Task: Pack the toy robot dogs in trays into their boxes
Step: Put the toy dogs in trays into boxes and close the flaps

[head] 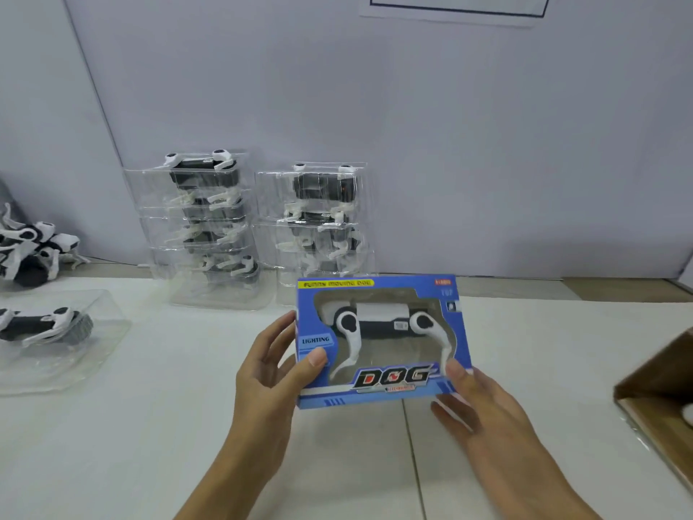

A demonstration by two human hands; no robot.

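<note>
A blue window box marked DOG is held above the white table, front face toward me. Through its window shows a black and white toy robot dog inside. My left hand grips the box's left edge, thumb on the front. My right hand holds the lower right corner, thumb on the front and fingers underneath. Two stacks of clear trays with dogs stand by the wall, a left stack and a right stack.
One dog lies in an open clear tray at the left. Loose toy dogs are piled at the far left edge. A brown cardboard carton pokes in at the right. The grey wall stands close behind the stacks.
</note>
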